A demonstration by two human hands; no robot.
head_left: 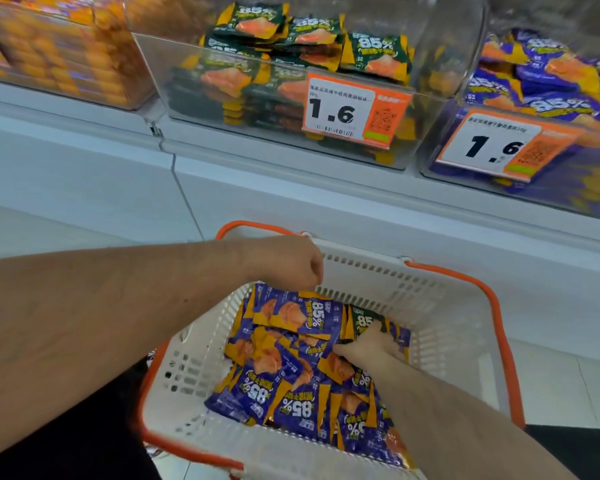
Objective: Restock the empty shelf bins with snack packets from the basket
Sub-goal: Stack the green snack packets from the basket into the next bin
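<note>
— While the white basket (440,327) with orange handles is sitting at the lower middle of the frame, what is lying in it?

— Purple snack packets (281,386) are lying heaped across its floor, and one dark green packet (367,319) is poking up among them near the far wall.

— What is the left hand (288,263) doing?

— It is hovering over the basket's far left rim, with its fingers curling downward just above the top purple packet; I cannot tell whether they are pinching it.

— And the right hand (368,348)?

— It is reaching down into the heap right of centre. Its fingers are digging in among the packets beside the green one, but whether they are clamped on any packet I cannot tell.

— What is showing above?

— Clear shelf bins are lining the top of the frame. The middle bin (440,109) is holding stacked green packets behind a price tag (355,110) reading 1.6. The bin at the upper right (596,199) is holding purple packets, with its own 1.6 tag (506,147). The bin at the upper left (137,95) is blurred, showing orange contents.
</note>
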